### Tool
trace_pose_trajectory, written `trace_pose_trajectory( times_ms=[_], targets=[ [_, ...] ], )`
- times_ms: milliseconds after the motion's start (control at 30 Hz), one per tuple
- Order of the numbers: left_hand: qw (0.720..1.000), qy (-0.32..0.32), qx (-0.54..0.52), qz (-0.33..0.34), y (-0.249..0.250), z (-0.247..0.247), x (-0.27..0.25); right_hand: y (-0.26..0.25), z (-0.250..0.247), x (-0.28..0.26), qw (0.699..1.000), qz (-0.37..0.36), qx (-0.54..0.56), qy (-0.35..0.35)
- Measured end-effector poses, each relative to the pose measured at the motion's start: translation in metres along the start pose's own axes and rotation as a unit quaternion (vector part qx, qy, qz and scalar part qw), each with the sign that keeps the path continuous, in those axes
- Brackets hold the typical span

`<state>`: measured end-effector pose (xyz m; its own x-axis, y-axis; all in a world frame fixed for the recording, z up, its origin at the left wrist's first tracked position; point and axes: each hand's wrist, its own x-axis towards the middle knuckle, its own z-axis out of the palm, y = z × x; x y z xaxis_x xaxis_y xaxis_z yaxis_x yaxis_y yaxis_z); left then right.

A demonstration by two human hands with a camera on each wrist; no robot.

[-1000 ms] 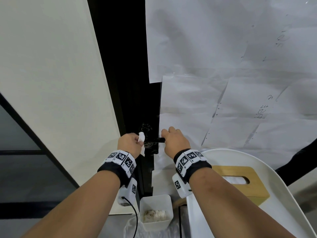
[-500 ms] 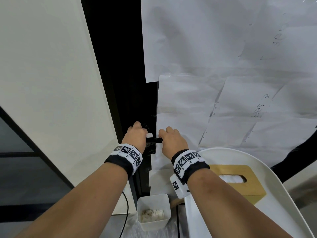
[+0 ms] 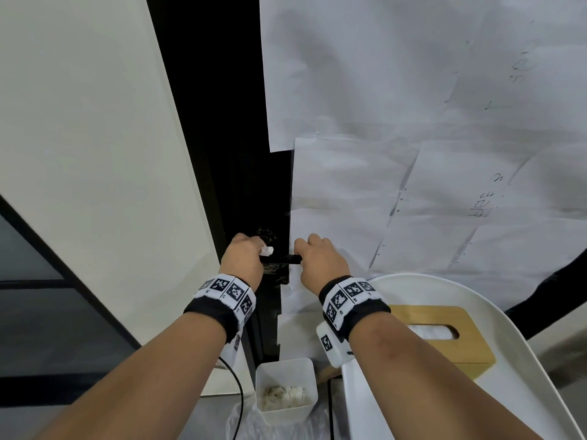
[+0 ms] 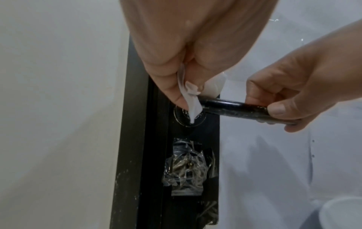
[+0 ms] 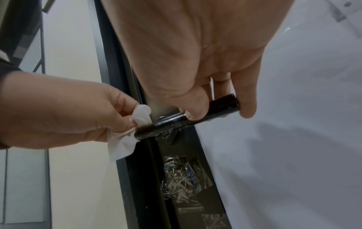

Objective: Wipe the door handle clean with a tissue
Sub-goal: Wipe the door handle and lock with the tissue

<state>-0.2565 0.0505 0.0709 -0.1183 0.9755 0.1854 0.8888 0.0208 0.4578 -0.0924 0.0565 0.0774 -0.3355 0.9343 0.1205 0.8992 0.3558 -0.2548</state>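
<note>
At the inner end of the black lever, the left hand (image 4: 176,51) has thumb and fingers pinched together on a bunched white tissue (image 4: 191,99), and the wad lies against the door handle (image 4: 233,109) right where the bar meets its round rosette (image 4: 189,117). A loose tail of tissue hangs down over that rosette. The right hand (image 5: 197,62) curls around the free end of the bar, thumb underneath and fingers over the top, steadying it.

A second ago the left hand hung just left of the lever with the tissue held clear of the metal; half a second ago it had closed in, and now the wad sits on the bar itself in the head view (image 3: 266,250). So the reach is over and wiping contact is made, at the pivot end. Only this short stretch is under tissue; the middle of the bar shows smears and specks, and the outer end is covered by the right hand, so I judge most of the wiping is still ahead.

Further out, the black door edge carries a patch of crumpled clear tape (image 4: 188,168) below the handle. Low down sit a small white bin (image 3: 286,390) of used tissues and a wooden tissue box (image 3: 444,331) on a white tray (image 3: 521,369).
</note>
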Motion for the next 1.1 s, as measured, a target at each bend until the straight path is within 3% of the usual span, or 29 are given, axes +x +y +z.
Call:
trace_pose_trajectory(
  times_ms=[67,300,367,533,667,767,900,1033,1100],
  targets=[
    [0.998,0.033,-0.043,-0.029,-0.004,0.002,-0.003,0.0,0.0,0.0,1.0,0.0,-0.001,-0.003],
    [0.962,0.035,-0.201,-0.18,-0.007,0.004,-0.011,-0.001,-0.001,-0.001,1.0,0.001,-0.002,-0.009],
    [0.936,0.021,-0.265,-0.229,-0.006,0.008,-0.008,-0.001,-0.001,-0.001,1.0,0.002,-0.002,-0.007],
    [0.842,-0.034,-0.429,-0.324,0.001,0.012,0.0,-0.001,-0.001,-0.001,1.0,0.0,-0.006,-0.006],
    [0.816,-0.041,-0.473,-0.328,-0.002,0.012,0.003,-0.002,-0.002,-0.002,1.0,-0.004,-0.005,-0.006],
    [0.839,-0.047,-0.438,-0.32,-0.007,0.012,-0.004,-0.002,-0.003,-0.002,1.0,-0.002,-0.007,-0.006],
    [0.949,0.045,-0.228,-0.214,-0.009,0.005,-0.013,-0.004,-0.004,-0.002,1.0,0.003,-0.006,-0.013],
    [0.973,0.116,-0.175,-0.092,-0.001,-0.008,-0.016,-0.004,-0.004,-0.003,1.0,0.003,-0.01,-0.011],
    [0.981,0.076,-0.155,-0.091,0.006,-0.009,-0.002,-0.004,-0.004,-0.003,1.0,0.004,-0.012,-0.012]
  ],
)
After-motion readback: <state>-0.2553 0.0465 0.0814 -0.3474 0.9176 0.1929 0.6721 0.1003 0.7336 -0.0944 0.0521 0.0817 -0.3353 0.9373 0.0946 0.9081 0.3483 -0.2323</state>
